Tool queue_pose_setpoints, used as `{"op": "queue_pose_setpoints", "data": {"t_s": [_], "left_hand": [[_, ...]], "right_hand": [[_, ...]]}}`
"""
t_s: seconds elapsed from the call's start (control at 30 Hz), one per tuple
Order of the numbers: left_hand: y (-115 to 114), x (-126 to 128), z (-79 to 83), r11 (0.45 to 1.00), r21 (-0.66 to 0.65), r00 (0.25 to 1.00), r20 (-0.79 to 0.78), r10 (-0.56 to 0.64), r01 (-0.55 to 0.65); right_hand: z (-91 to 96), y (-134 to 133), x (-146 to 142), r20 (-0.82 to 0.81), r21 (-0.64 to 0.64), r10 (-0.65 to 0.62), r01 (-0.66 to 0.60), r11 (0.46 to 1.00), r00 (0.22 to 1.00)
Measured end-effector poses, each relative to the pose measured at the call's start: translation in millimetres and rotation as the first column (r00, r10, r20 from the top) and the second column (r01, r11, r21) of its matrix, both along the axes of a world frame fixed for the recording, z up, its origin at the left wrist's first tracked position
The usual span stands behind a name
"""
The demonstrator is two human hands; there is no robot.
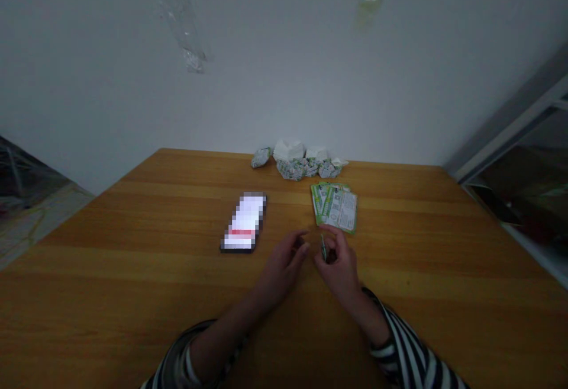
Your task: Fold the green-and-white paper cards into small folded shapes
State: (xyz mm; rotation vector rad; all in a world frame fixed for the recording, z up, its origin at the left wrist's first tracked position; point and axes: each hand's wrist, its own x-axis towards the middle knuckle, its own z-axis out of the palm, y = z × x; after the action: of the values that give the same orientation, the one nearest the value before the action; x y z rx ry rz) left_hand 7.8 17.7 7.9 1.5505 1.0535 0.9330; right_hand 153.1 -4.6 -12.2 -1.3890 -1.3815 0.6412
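My right hand [339,261] pinches a small thin green-and-white piece [323,248], seen almost edge-on between thumb and fingers; its exact kind is too small to make out. My left hand [284,264] faces it a short distance to the left, fingers curved and thumb apart, with nothing visible in it. Just beyond my right hand lies a fanned pile of flat green-and-white printed cards or packets [339,208]. A phone [244,223] with a lit, blurred-out screen rests on the table to the left of my hands.
Several crumpled printed papers [293,167] lie in a row along the far edge of the wooden table [133,223], near the wall [284,81]. Clear tape [177,16] clings to the wall. A metal-framed shelf or rack [510,128] stands at the right.
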Motion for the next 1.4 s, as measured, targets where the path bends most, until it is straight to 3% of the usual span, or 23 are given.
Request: {"op": "queue_pose_setpoints", "data": {"t_s": [0.13,0.27,0.37,0.47,0.53,0.63,0.73,0.87,1.03,1.23,1.4], "left_hand": [[-1.3,1.5,-7.0,0.986,-0.037,0.986,0.045,-0.161,0.163],[7.0,-2.4,-19.6,0.999,0.024,0.999,-0.029,0.039,-0.039],[14.0,-8.5,-21.2,0.996,0.024,0.995,-0.048,0.089,-0.088],[17.4,-12.2,-18.3,0.993,-0.016,0.992,-0.046,0.114,-0.115],[18.1,-12.6,-17.1,0.992,-0.050,0.993,-0.020,0.117,-0.118],[18.2,-11.7,-17.4,0.989,-0.133,0.996,0.040,0.074,-0.068],[17.4,-10.9,-16.5,0.978,-0.205,0.996,0.077,0.050,-0.034],[14.6,-9.8,-9.6,0.981,-0.192,0.989,0.144,0.030,-0.002],[11.1,-7.6,-1.6,0.988,-0.108,0.976,0.199,-0.084,0.107],[11.5,-9.7,-1.2,0.996,-0.064,0.992,0.106,0.062,-0.056],[13.2,-11.6,-5.3,0.995,-0.090,0.985,0.162,0.066,-0.051]], "right_hand": [[-2.5,0.3,3.9,0.266,0.042,0.075,-0.089,0.995,0.961],[1.6,-2.7,-3.2,0.332,0.099,0.255,-0.302,0.948,0.908],[5.8,-5.5,-4.9,0.254,0.164,0.315,-0.362,0.918,0.914],[8.7,-4.9,2.3,0.101,0.227,0.201,-0.219,0.949,0.974],[9.2,-1.7,9.9,0.036,0.198,0.156,-0.160,0.967,0.987],[6.7,4.2,18.1,-0.036,0.075,0.287,-0.283,0.956,0.957],[0.8,7.4,18.8,-0.079,0.030,0.375,-0.374,0.927,0.924],[-6.0,8.0,15.2,-0.154,0.025,0.276,-0.276,0.961,0.949],[-7.6,8.6,11.8,-0.328,0.001,0.105,-0.111,0.994,0.939],[-3.2,6.9,7.3,-0.450,-0.033,0.013,-0.031,0.999,0.893],[-3.0,8.2,10.8,-0.400,-0.020,0.003,-0.012,1.000,0.916]]}}
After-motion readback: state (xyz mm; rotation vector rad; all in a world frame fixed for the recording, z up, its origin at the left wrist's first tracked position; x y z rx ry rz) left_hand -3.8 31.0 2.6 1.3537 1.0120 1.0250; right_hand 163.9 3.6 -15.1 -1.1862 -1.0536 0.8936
